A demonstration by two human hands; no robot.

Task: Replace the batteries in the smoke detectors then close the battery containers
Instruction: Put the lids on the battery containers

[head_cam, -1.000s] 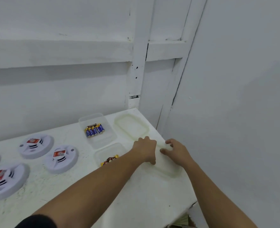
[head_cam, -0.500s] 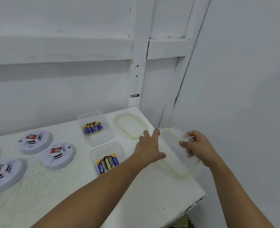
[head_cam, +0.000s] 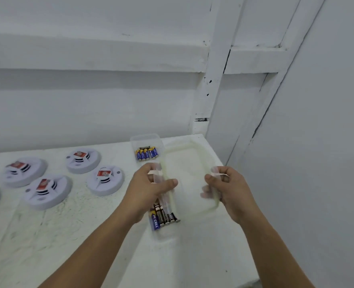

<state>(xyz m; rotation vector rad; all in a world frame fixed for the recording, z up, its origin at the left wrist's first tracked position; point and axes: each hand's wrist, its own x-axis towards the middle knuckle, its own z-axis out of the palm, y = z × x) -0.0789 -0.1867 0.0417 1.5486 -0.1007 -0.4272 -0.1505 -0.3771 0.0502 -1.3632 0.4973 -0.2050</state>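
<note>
I hold a translucent container lid (head_cam: 189, 179) in the air above the table. My left hand (head_cam: 149, 190) grips its left edge and my right hand (head_cam: 228, 188) grips its right edge. Under the lid's near left side stands an open clear container (head_cam: 163, 235) with several mixed batteries (head_cam: 163, 217). Farther back a second open clear container (head_cam: 145, 138) holds blue batteries (head_cam: 146, 153). Several white round smoke detectors with red labels lie to the left: the nearest one (head_cam: 105, 179), one behind it (head_cam: 83, 160), and others (head_cam: 47, 191) further left.
The white table (head_cam: 47, 235) ends at a right edge close to the grey side wall (head_cam: 317, 163). A white wooden frame wall (head_cam: 89, 100) stands behind the table. A second lid is hidden behind the held one.
The lid has come off the table and moved left, over the near container. My left hand, which was flat beside it, now grips its left edge. The view shifted right.
</note>
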